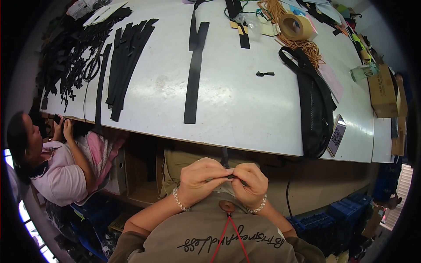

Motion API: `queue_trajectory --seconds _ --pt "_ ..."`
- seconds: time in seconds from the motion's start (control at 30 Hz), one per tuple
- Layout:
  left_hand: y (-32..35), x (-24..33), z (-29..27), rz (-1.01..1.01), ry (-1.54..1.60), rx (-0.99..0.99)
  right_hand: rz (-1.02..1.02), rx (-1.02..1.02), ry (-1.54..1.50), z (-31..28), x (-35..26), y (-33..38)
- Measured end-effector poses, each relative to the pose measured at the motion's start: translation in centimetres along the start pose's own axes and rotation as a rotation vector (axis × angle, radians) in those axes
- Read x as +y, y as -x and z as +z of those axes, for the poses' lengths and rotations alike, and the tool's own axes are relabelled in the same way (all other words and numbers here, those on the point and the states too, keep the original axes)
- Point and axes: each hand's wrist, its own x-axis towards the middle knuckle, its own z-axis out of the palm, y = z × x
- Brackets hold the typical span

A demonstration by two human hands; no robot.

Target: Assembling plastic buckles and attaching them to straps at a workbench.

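In front of my body, just off the table's near edge, my left hand (202, 182) and my right hand (250, 185) meet with fingertips pinched together. Both are closed on a narrow black strap (225, 157), part of which sticks up past the fingers toward the table. The portion between the fingertips is mostly covered, so its detail cannot be made out. Beyond the hands, a long black strip (193, 90) lies lengthwise on the white table (153, 87). A small black zipper pull (265, 74) lies farther right, beside a black bag (313, 105).
At left lie several black strips (127, 65), scissors (92, 68) and a heap of small black parts (79, 61). A tape roll (298, 26), orange cord (312, 53), phone (337, 136) and cardboard box (386, 92) are at right. A co-worker (66, 166) sits left.
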Motion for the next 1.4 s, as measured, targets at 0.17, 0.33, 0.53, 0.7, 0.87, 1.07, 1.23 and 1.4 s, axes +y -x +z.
queue_trajectory --seconds 0.17,0.33,0.53,0.7,0.87,1.07,1.23,1.4 --pt "0.1 0.0 0.0 0.006 0.012 -0.005 -0.015 -0.016 -0.003 -0.2 0.0 0.1" --pt "0.0 0.0 0.0 0.014 -0.002 -0.035 -0.035 -0.045 0.0 -0.4 0.0 -0.2" --pt "-0.1 -0.1 0.1 0.016 0.018 -0.034 0.117 -0.127 -0.22 -0.3 0.0 -0.6" --pt "-0.2 -0.4 0.3 0.022 0.004 -0.004 -0.015 -0.021 -0.02 0.5 -0.2 -0.6" --pt "-0.4 -0.3 0.7 0.032 0.02 0.031 -0.003 0.006 0.009 0.6 -0.3 -0.4" --pt "-0.5 -0.6 0.5 0.058 0.016 0.026 0.121 0.006 -0.141 0.7 -0.3 -0.6" --pt "-0.7 0.1 0.5 -0.121 0.091 -0.028 0.072 0.022 -0.064 0.1 -0.2 -1.0" --pt "-0.7 -0.2 0.6 -0.631 0.568 0.027 0.41 -0.06 -0.268 -0.5 0.4 -1.6"
